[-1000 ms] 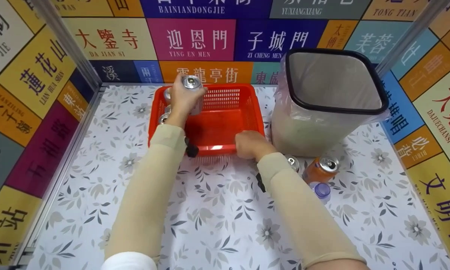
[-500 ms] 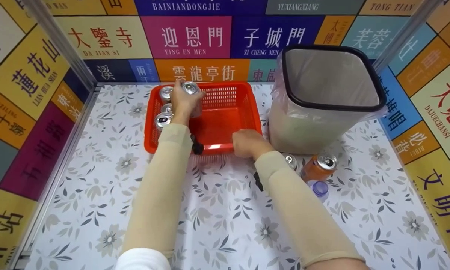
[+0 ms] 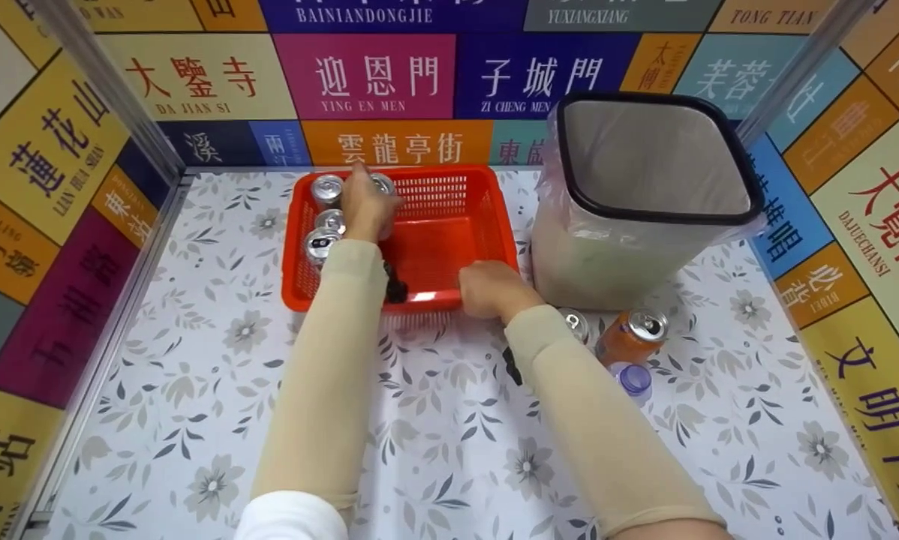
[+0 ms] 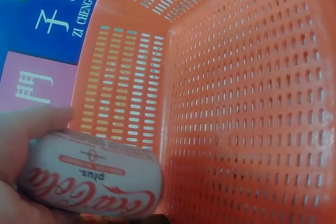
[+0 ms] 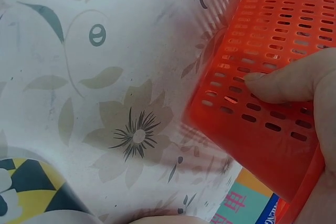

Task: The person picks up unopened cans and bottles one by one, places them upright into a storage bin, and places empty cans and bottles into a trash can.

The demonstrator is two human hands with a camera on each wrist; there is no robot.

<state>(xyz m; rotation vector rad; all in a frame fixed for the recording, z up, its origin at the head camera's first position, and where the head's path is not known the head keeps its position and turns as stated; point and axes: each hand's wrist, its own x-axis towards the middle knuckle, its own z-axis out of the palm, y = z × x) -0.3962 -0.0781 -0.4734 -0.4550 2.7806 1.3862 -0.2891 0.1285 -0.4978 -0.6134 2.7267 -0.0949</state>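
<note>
My left hand [image 3: 367,202] is inside the red basket [image 3: 449,251], at its back left. It holds a white Coca-Cola plus can [image 4: 94,177] near its top end; in the head view the hand covers most of this can. To its left stand several other cans, among them one at the back [image 3: 327,189] and one in front [image 3: 320,244]. With the thumb against the outer wall, my right hand [image 3: 494,289] grips the basket's front right rim. In the right wrist view the thumb [image 5: 283,83] lies over the slotted wall; the other fingers are mostly hidden.
A bin [image 3: 607,262] with a black rim and a clear liner stands right of the basket. In front of it are an orange can [image 3: 629,337], a silver-topped can [image 3: 574,324] partly behind the right sleeve, and a purple-necked bottle [image 3: 634,381]. Sign-printed panels enclose the table.
My left hand has lowered the can into the basket, and more of the cans to its left now shows. The right hand keeps its grip on the rim. The view has shifted slightly.
</note>
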